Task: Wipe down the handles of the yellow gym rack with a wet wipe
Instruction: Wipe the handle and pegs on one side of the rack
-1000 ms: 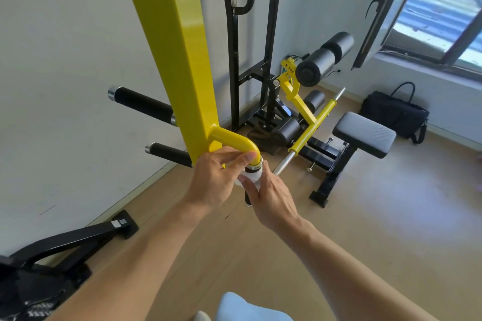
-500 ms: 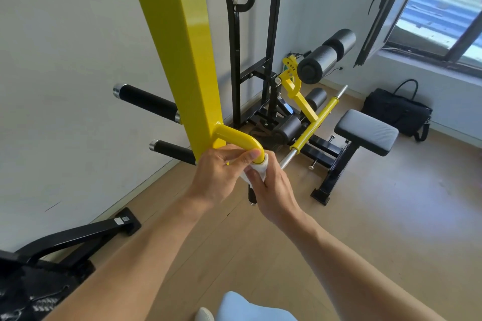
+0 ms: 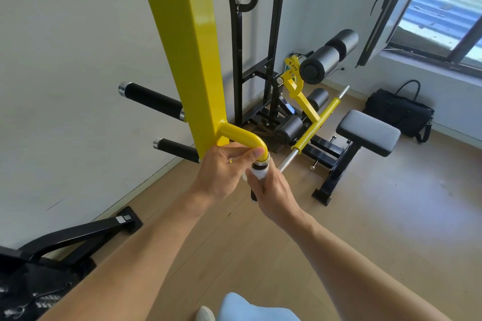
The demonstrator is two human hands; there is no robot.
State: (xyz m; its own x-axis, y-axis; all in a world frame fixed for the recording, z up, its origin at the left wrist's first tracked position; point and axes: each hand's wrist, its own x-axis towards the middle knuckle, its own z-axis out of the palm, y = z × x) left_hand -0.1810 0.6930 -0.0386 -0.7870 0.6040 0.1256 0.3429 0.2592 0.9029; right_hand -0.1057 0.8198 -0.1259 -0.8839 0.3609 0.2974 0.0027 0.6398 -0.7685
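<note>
The yellow gym rack post [image 3: 187, 41] rises at centre left, with a curved yellow handle arm [image 3: 241, 134] bending out and down from it. My left hand [image 3: 224, 172] grips the lower end of that yellow bend. Just below, my right hand [image 3: 271, 190] is closed around the black grip [image 3: 253, 197] hanging under the chrome collar, with a white wet wipe [image 3: 258, 172] wrapped between palm and grip. Most of the grip is hidden by my fingers. Two more black handles [image 3: 152, 100], [image 3: 177, 150] stick out left of the post.
A white wall runs along the left. Behind the post stand a black frame [image 3: 240, 60], a leg-curl unit with foam rollers [image 3: 328, 56] and a grey padded seat [image 3: 367, 131]. A black bag [image 3: 399, 112] lies under the window. A black base foot [image 3: 75, 237] lies at lower left.
My right hand with the wipe slid up against the collar and has come back down the black grip a little. My left hand kept its hold on the yellow bend.
</note>
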